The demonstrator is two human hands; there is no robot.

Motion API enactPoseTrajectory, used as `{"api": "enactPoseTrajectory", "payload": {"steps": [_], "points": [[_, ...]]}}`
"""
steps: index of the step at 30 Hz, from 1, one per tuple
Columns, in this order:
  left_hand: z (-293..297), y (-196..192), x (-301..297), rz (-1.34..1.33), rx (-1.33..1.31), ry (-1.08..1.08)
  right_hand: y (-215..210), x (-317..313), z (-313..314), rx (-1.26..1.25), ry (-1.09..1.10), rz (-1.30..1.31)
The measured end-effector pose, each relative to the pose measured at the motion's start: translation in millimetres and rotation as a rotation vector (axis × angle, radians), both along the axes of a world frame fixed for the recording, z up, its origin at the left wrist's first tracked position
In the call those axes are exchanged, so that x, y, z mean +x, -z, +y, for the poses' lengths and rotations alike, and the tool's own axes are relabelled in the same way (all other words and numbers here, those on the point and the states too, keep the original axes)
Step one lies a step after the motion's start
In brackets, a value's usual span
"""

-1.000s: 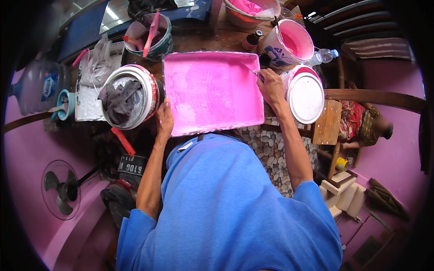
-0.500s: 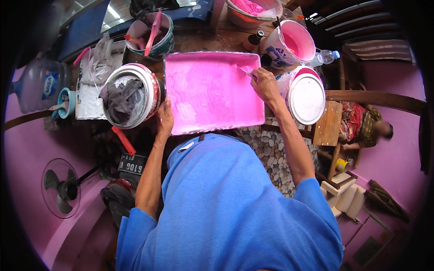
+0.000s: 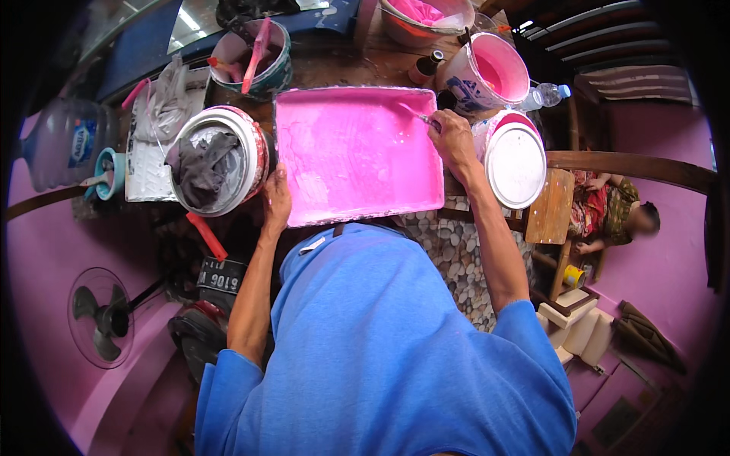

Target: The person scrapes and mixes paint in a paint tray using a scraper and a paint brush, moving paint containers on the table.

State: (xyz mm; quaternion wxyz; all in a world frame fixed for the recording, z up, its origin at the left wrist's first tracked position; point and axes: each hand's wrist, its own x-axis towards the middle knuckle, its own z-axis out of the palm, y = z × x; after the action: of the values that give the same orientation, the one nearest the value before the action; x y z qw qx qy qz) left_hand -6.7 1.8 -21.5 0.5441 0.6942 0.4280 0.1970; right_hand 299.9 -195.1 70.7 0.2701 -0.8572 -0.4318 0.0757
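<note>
In front of me lies a paint tray (image 3: 357, 216), coated inside with wet pink paint. My left hand (image 3: 278, 199) grips its left edge near the front corner, thumb uppermost. At the tray's right side, my right hand (image 3: 455, 138) is closed round the handle of what looks like a putty knife (image 3: 415, 113). Its thin, pink-smeared blade points toward the far right part of the tray. A white-lidded paint bucket (image 3: 515, 166) stands just right of that hand. Left of the tray, a dark rag (image 3: 207, 169) lies on top of another bucket (image 3: 262, 152).
A bucket with pink-handled tools (image 3: 262, 57), a dark bottle (image 3: 424, 68), a pink paint bucket (image 3: 494, 72) and a basin (image 3: 430, 34) line the far side. At far left are a water jug (image 3: 72, 144) and a fan (image 3: 99, 315). Another person (image 3: 608, 209) sits at right.
My right hand has shifted slightly right and away from me, and the blade has swung nearer the tray's far edge. Small glossy spots now show in the paint. My left hand stays put.
</note>
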Motion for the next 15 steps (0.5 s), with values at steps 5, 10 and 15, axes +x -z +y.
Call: {"api": "enactPoseTrajectory", "payload": {"steps": [5, 10, 15], "points": [[-3, -1, 4, -0.047, 0.082, -0.028, 7, -5, -12, -0.054, -0.01, -0.05], [-2, -1, 2, -0.025, 0.045, -0.002, -8, -30, -24, -0.096, -0.048, 0.034], [0, 9, -1, -0.034, -0.008, -0.013, -11, -58, -43, -0.104, -0.056, 0.079]]}}
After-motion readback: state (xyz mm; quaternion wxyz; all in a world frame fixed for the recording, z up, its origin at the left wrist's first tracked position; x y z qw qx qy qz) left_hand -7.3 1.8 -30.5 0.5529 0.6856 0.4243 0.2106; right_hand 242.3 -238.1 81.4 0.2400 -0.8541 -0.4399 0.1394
